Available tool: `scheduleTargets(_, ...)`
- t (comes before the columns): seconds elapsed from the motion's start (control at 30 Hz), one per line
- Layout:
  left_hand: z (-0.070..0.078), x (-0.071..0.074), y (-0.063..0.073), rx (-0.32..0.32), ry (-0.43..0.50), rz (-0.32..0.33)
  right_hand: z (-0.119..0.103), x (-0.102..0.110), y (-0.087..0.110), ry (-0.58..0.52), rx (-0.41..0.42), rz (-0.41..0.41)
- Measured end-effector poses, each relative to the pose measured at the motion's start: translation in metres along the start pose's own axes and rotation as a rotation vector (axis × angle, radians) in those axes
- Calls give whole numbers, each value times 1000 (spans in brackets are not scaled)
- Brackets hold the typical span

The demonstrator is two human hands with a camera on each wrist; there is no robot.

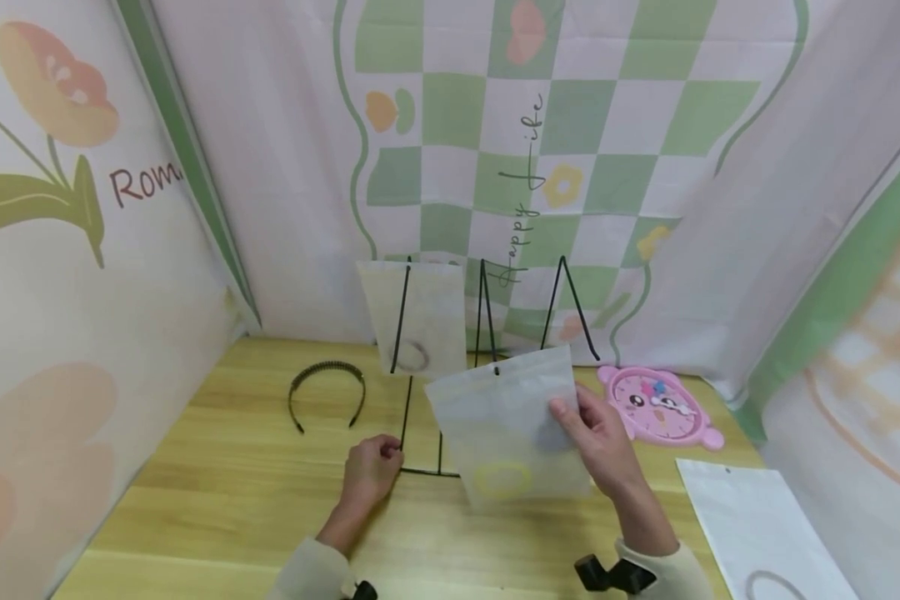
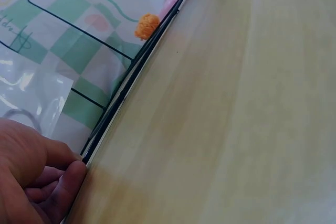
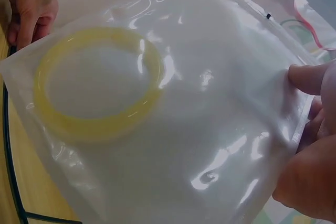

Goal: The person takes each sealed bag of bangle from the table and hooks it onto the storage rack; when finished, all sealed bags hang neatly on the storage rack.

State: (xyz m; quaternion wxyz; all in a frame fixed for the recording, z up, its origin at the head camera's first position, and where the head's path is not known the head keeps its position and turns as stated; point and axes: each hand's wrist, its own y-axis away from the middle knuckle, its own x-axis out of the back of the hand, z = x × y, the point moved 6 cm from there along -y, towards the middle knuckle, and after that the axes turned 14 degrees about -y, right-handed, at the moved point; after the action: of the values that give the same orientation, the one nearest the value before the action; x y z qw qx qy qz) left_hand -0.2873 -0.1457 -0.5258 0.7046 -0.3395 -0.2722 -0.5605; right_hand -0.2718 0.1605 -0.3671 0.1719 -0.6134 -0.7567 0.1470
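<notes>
A square, translucent white plastic bag point(image 1: 517, 417) is held tilted at the centre right of the head frame, its right edge pinched between the thumb and curled fingers of the right hand point(image 1: 606, 437). A round yellow ring point(image 3: 94, 128) is contained in it, seen near the bag's bottom in the head view. At the bag's top edge, a black tip is seen at the hole. The lower left corner of a black wire display rack point(image 1: 424, 472) is pinched by the nearly closed fingers of the left hand point(image 1: 372, 468), left of centre. On the rack's left prong a second translucent bag point(image 1: 438, 312) is hung, with a greyish ring point(image 1: 423, 353) in its lower part. At the lower right, a white bag point(image 1: 750, 512) is laid flat, a pale ring outline being seen inside. Above it a pink clock point(image 1: 656, 408) is placed; at centre left, a dark, arched headband point(image 1: 330, 365).
</notes>
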Motion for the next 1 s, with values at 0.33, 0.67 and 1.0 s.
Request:
scheduleTargets(0.33, 1, 0, 0, -23, 8, -6, 23, 2, -17, -8, -43, 51)
scheduleTargets(0.67, 2, 0, 0, -19, 10, -9, 49, 1, -45, -127, -29, 112)
scheduleTargets(1.0, 2, 0, 0, -11, 19, -1, 61, -1, -67, -148, -69, 173)
